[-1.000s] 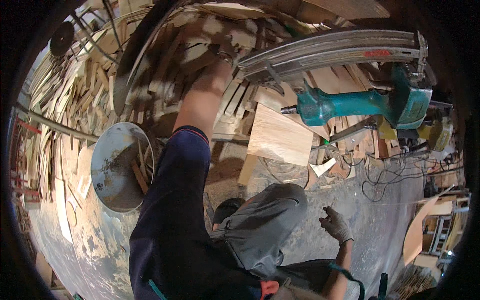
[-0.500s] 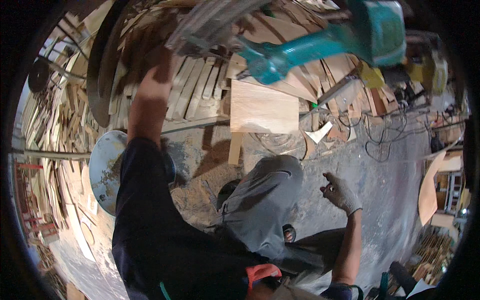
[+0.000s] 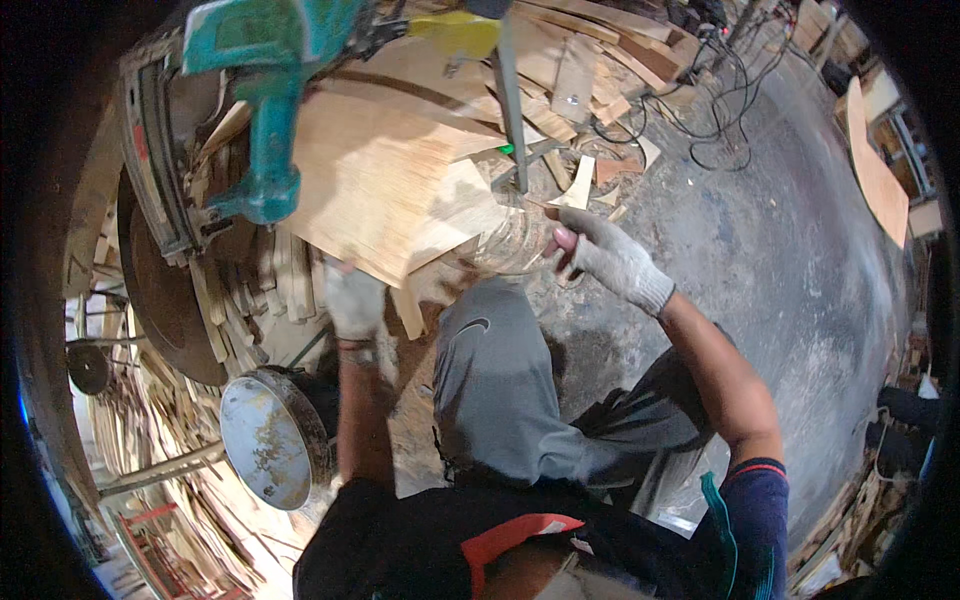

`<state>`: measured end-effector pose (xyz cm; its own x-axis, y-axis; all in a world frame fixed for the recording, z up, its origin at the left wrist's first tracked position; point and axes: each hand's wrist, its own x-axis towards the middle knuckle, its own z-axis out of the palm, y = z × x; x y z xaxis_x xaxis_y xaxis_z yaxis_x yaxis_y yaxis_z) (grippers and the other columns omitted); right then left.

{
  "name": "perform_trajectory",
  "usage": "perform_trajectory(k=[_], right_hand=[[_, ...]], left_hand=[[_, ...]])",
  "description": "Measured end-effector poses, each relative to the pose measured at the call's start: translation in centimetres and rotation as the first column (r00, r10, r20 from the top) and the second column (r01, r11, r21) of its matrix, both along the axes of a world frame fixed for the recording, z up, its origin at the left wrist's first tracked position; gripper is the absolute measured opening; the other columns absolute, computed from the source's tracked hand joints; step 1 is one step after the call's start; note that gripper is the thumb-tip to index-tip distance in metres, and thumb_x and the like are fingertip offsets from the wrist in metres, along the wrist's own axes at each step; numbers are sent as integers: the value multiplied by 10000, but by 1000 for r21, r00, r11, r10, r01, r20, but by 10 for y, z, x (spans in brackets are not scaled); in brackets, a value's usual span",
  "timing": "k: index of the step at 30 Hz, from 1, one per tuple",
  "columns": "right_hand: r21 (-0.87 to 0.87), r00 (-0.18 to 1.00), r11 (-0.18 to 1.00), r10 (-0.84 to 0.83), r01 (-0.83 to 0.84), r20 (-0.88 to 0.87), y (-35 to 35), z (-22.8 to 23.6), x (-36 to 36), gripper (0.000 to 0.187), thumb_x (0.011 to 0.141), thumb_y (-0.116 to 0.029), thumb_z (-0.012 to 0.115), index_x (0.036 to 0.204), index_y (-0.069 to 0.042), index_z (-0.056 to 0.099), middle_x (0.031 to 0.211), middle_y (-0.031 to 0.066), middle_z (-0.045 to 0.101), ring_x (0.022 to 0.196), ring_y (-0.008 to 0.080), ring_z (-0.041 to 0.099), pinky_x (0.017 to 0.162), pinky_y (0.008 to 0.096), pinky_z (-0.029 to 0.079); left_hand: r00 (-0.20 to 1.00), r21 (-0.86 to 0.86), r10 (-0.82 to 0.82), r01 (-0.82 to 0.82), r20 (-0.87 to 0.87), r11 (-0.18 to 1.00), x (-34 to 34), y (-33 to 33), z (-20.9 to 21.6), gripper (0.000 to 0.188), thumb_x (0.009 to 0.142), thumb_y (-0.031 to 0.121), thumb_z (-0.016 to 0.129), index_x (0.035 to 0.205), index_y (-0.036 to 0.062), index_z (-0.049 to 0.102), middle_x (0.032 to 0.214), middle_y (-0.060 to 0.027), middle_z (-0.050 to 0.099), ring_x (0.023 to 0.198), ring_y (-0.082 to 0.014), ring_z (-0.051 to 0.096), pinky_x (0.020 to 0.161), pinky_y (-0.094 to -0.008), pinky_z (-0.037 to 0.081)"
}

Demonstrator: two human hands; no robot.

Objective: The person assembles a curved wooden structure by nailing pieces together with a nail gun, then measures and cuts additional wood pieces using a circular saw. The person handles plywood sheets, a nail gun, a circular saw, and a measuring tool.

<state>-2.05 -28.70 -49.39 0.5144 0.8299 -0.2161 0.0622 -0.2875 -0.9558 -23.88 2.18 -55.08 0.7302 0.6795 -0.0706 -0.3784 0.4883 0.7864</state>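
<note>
My left hand (image 3: 355, 302), in a pale work glove and blurred, is closed at the near left edge of a plywood sheet (image 3: 372, 180). That sheet lies at a slant over a lighter wooden panel (image 3: 462, 215). My right hand (image 3: 615, 262), also gloved, hovers above the floor to the right of the panels. Its fingers are partly bent and apart, with bare fingertips showing, and I see nothing held in them. A teal nail gun (image 3: 272, 130) with a long grey magazine (image 3: 160, 160) stands beyond my left hand, touched by neither hand.
A round, paint-worn metal container (image 3: 265, 440) stands at the left. Behind it lie stacked wood strips (image 3: 165, 400). A yellow tool (image 3: 455, 35), wood offcuts (image 3: 580, 85) and tangled black cables (image 3: 735, 110) are at the far side. A curved plywood piece (image 3: 875, 165) leans at the right.
My left hand has drawn back from beside the nail gun's magazine, and a plywood sheet now covers part of the lighter panel. My right hand has moved forward. The whole view has turned.
</note>
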Motion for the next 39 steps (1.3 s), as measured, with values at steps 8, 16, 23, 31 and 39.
perform_trajectory(k=[8,16,23,31,39], right_hand=[[104,837,981,-81,161,-541,23,-34,16,585,956,-566,641,1138,-17,553,1050,136,679,829,189,691,703,317,572],[-465,991,884,102,-50,87,-10,-54,56,507,938,-536,627,892,-35,691,725,73,642,636,147,659,569,301,517],[-449,994,893,-72,25,-87,-49,-54,55,610,912,-584,660,900,25,698,667,81,622,599,159,640,527,298,498],[45,888,911,-388,410,-246,-106,-31,97,433,973,-327,681,1215,28,631,1068,60,684,907,163,655,757,306,543],[57,806,812,-562,580,-186,-189,-58,163,578,1026,-333,593,1449,36,454,1422,121,527,1261,202,524,1051,315,412]], left_hand=[[907,183,-243,319,-343,930,34,-68,-87,520,911,136,585,1414,51,486,1305,-148,591,1289,-264,539,1109,-451,437],[801,168,-275,418,-532,893,34,-80,-110,476,939,183,604,1391,74,504,1281,-120,598,1251,-249,551,1081,-450,449],[788,96,-295,405,-540,909,22,-83,-131,440,964,224,620,1372,94,519,1259,-96,605,1218,-235,562,1057,-449,460],[888,-53,-382,382,-257,923,99,-98,-136,402,992,271,640,1349,117,537,1235,-68,612,1180,-220,575,1029,-448,472],[976,-309,146,-90,164,947,169,-55,-53,310,1052,297,527,1291,102,544,1223,-87,632,1159,-264,603,1030,-488,468]])
